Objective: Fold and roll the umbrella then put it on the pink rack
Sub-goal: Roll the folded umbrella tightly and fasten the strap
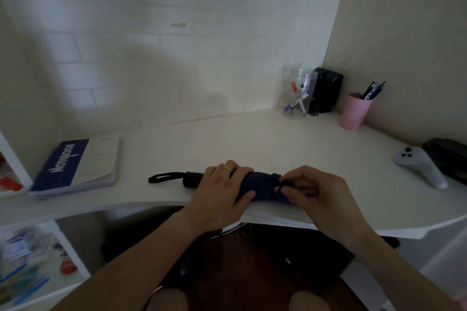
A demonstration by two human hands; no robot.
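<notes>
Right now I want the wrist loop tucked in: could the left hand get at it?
Probably yes. The wrist loop lies on bare desk just left of the left hand, but that hand holds the umbrella.

A navy blue umbrella (262, 185) with a black handle (192, 179) and black wrist loop (164, 177) lies on a white desk (252, 139). A gold ring (226, 168) shows on the left hand (222, 192). The notebook (75, 166) cover is blue with white lettering. A pink cup (355, 111) holds black pens (373, 89). The wall (151, 45) has a pale white brick pattern.
</notes>
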